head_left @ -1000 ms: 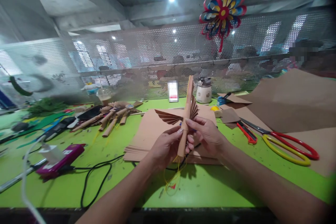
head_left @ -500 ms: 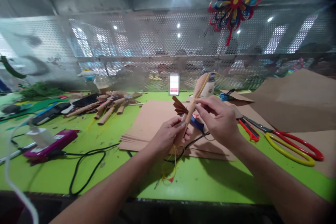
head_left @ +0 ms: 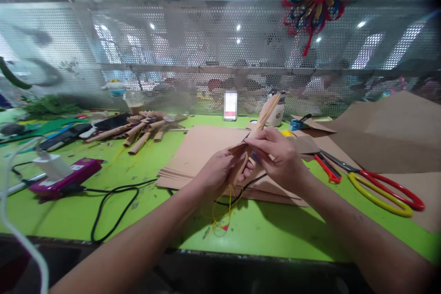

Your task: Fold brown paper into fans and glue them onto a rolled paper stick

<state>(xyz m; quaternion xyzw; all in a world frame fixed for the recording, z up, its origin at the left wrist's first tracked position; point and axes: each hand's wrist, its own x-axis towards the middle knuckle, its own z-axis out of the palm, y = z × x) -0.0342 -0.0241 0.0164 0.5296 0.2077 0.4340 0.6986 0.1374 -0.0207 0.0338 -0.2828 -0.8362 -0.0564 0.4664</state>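
Note:
Both hands are on a brown kraft-paper craft piece (head_left: 269, 109), a rolled tube with pleated paper wings and yellow string along it. My left hand (head_left: 218, 167) is closed around its lower part and a folded wing. The fingers of my right hand (head_left: 280, 151) pinch the piece near its middle, just above the left fingers. Its upper end points up and away to the right. Yellow thread (head_left: 229, 206) hangs from the lower end over the table. Behind the hands lies a stack of brown paper (head_left: 206, 140); a blue object there is mostly hidden.
On the right lie red-and-yellow-handled scissors (head_left: 382, 193), a red cutter (head_left: 327, 168) and large brown sheets (head_left: 382, 138). Rolled paper pieces (head_left: 139, 138), a cup (head_left: 134, 101) and a purple power strip (head_left: 65, 179) are on the left. A phone (head_left: 230, 105) and a jar (head_left: 275, 112) stand behind.
The craft piece has tilted from nearly upright to leaning right. My right hand has moved up along it, and the spread pleated wing is now folded in at my left fingers. The view has shifted downward.

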